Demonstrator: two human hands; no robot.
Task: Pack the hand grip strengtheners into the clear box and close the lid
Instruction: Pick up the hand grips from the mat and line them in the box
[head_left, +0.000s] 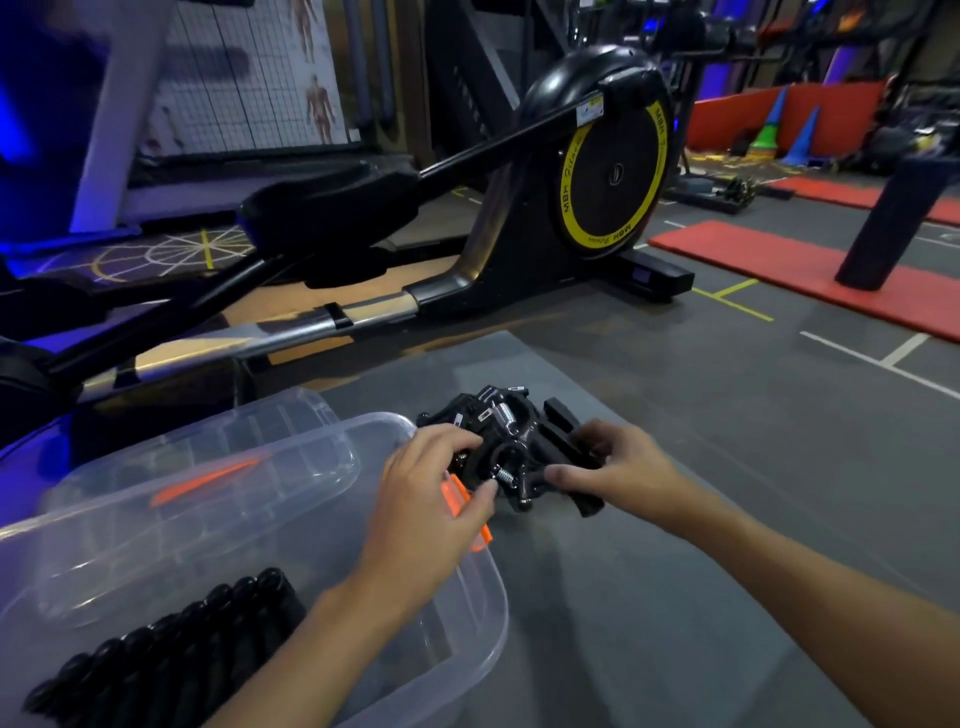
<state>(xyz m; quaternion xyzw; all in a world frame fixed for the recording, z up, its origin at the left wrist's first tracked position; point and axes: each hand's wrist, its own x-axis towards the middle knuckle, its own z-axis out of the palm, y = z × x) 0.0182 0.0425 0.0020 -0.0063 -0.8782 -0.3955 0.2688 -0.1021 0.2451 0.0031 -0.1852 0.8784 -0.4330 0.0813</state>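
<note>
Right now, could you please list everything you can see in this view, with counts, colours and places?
clear box: one, transparent, lower left
lid: one, clear, at the box's far end
orange latches: two seen, one on the lid, one at the box's right rim
ribbed pieces: one row, black, inside the box
hand grip strengtheners: one pile, black with metal springs, right of the box
mat: one, grey, under the pile
exercise machine: one, black with yellow ring, behind
red mats: two, floor at right
left hand: grips the pile
right hand: grips the pile
</note>
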